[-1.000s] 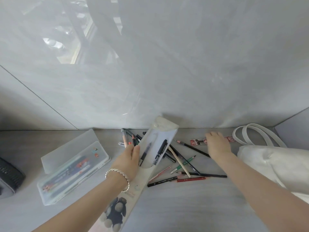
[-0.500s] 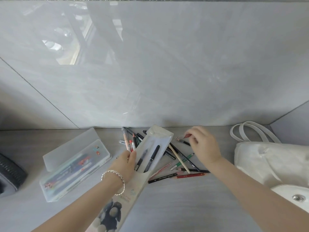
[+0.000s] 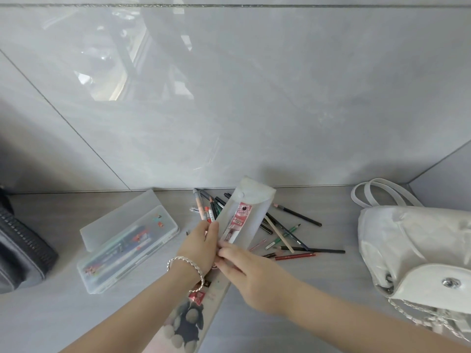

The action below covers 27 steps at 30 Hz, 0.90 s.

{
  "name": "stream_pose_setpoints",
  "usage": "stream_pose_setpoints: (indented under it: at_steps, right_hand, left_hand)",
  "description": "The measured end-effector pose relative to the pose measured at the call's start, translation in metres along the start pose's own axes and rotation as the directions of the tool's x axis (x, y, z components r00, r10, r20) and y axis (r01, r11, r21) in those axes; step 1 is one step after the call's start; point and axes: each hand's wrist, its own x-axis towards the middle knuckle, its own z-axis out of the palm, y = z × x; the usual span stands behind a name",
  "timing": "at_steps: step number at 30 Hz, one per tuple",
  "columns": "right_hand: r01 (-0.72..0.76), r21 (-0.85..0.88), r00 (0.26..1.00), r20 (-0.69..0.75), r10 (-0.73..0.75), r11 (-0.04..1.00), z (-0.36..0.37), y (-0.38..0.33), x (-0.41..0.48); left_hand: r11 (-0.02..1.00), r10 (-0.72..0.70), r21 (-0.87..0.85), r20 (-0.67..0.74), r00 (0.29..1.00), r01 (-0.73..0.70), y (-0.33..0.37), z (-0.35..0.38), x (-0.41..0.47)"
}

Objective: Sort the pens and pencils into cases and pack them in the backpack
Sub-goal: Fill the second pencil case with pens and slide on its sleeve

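**Two hands on one pouch, pack at its face**

L hand (image 3: 200, 247): thumb on the front, fingers curled round the left edge, clamped on the one translucent white soft-plastic pouch (image 3: 256, 211), held tilted above the grey table (image 3: 318, 296) w/ its round flap open at the far end. R hand (image 3: 251, 276): fingers (image 3: 225, 252) close together, tips at the near end of one red-and-white printed pack (image 3: 239, 220). It's blurred, so pinch or push, can't tell. Pack inside the pouch or flat on it? Can't tell either.

One silver chain bracelet (image 3: 186, 263) on the L wrist.

Loose pens & pencils under the pouch: approx eight fanned out to the right, incl. one red pencil (image 3: 295, 256), and five or six to the left, incl. one peach-barrelled pen (image 3: 201, 208). Overlap blocks an exact count.

Further left, one clear hard-plastic pencil box (image 3: 119, 217), lid up, coloured pens inside. Far left, one dark grey zip case (image 3: 20, 253). Far right, one white backpack (image 3: 407, 250) lying on the table, well apart from the pouch.
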Motion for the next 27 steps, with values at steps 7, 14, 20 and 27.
stream_pose_setpoints:
  at_steps: [7, 14, 20, 27]
  right_hand:
    - [-0.247, -0.043, 0.936, -0.267, 0.227, 0.968, -0.009, 0.029, 0.011]
    - [-0.141, -0.144, 0.978, -0.173, 0.116, 0.979, -0.008, 0.042, -0.004]
    - [0.033, -0.064, 0.959, -0.278, -0.049, 0.997, -0.014, 0.021, 0.0]
    - [-0.417, -0.08, 0.842, -0.409, 0.351, 0.905, -0.018, 0.047, 0.016]
  left_hand:
    - [0.998, -0.05, 0.042, 0.067, 0.997, 0.047, -0.007, -0.005, 0.001]
    - [0.993, -0.024, 0.116, 0.12, 0.993, 0.011, -0.011, -0.011, 0.003]
    - [0.997, 0.036, 0.071, 0.023, 0.999, -0.038, -0.012, -0.012, -0.001]
    - [0.997, 0.042, 0.067, -0.018, 0.999, -0.041, -0.02, -0.014, -0.001]
